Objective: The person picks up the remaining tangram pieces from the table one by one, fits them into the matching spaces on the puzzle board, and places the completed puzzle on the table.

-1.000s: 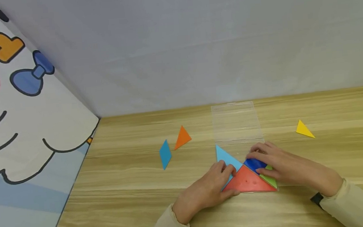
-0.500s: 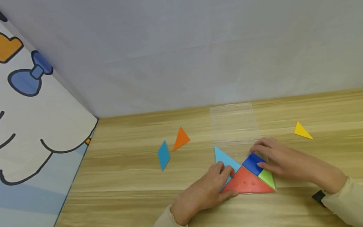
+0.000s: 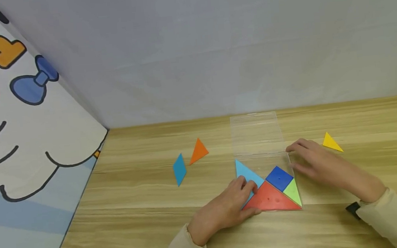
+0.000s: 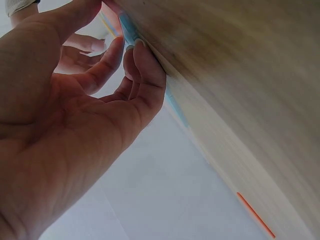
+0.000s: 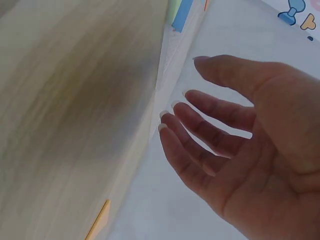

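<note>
Left hand [image 3: 232, 203] on light-blue triangle [image 3: 247, 174], fingers bent, pinch unclear. Right hand [image 3: 314, 162] loosely spread at case [image 3: 257, 134] edge.

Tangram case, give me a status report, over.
Left grip resting on light-blue triangle, partly covering it. Right grip holding nothing, by right edge of clear tangram case. Case open, four pieces in near half. Orange triangle, blue parallelogram, yellow triangle outside.

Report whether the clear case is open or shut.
Open: the clear case has its lid spread back flat, leaving the blue square uncovered.
</note>
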`<state>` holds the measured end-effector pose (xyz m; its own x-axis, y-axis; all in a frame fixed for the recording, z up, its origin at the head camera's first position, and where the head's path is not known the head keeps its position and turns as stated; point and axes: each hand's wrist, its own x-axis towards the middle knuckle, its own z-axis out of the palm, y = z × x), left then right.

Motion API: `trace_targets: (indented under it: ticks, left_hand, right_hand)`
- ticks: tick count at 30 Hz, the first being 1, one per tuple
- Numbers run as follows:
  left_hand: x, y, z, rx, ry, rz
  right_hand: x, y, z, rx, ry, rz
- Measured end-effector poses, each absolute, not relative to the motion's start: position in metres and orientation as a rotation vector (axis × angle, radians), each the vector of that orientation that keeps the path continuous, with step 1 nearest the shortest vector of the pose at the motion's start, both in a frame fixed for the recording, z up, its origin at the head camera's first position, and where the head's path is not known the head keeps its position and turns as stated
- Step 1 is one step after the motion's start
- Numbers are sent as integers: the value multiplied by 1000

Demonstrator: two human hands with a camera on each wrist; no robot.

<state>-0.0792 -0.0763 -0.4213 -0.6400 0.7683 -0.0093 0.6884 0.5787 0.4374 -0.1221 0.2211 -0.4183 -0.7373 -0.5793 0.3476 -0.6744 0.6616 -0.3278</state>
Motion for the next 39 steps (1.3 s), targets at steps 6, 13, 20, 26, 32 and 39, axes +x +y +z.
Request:
trace_targets:
  ticks: [6,13,20,26,32,39]
  left_hand:
    - [-79,-77,-422,1223,2605,606]
    - [-78,-77,-420,1195,2595,597]
    - [-78,-77,-421,1190,2602,583]
    - [-79,-76,-421,1176,2602,567]
    - [-79,-75,-421,1163,2605,563]
    - [-79,-75,-421,1161,2599,571]
  right_hand:
    - [-124,227,-414,874,-2781,653]
    - [-128,232,-414,810,-2753,670]
    - [-132,237,-407,666,-2886,663]
    - [-134,245,-406,524,-2958,668]
    - [-135,254,-406,389,-2995,705]
    - [-136,264,-408,278,-3039,704]
